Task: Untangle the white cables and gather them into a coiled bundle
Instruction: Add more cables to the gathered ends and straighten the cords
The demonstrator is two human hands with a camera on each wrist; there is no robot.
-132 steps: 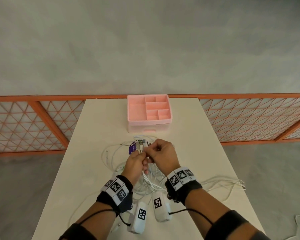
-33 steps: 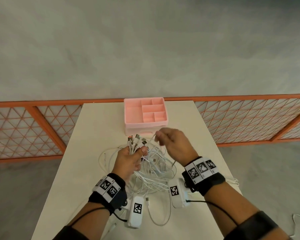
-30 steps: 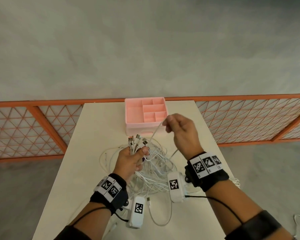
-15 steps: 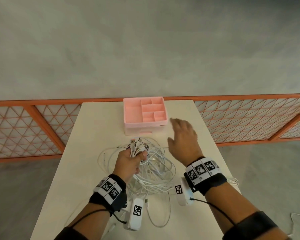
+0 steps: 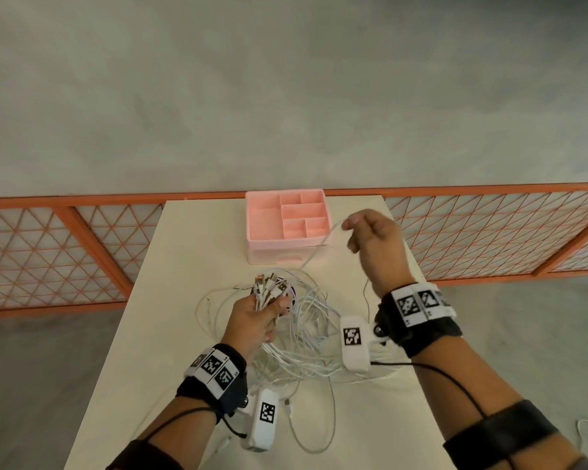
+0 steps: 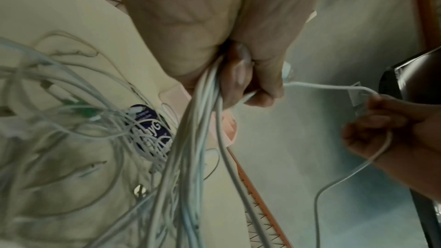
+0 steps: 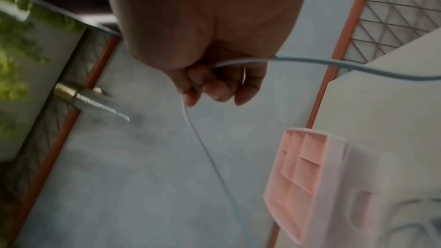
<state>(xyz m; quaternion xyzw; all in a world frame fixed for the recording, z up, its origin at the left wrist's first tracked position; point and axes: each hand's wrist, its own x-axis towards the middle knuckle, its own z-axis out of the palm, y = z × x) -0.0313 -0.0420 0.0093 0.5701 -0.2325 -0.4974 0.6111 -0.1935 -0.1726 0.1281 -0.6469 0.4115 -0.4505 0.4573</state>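
While left hand (image 5: 257, 322) gripped gathered plug ends | right hand (image 5: 375, 237) pinched one thin white cable (image 5: 319, 247), lifted | white cable tangle (image 5: 306, 340) remained loose on cream table (image 5: 184, 266), uncoiled

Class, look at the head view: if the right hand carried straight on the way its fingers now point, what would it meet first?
Probably the pink organizer box. The right hand, raised and pinching one white cable, points its fingers left toward the box's right edge. Its height above the table is unclear, so it might pass over the rim.

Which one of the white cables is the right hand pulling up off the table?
The single strand pinched in the right hand, rising across the pink organizer; the others stay in the left hand.
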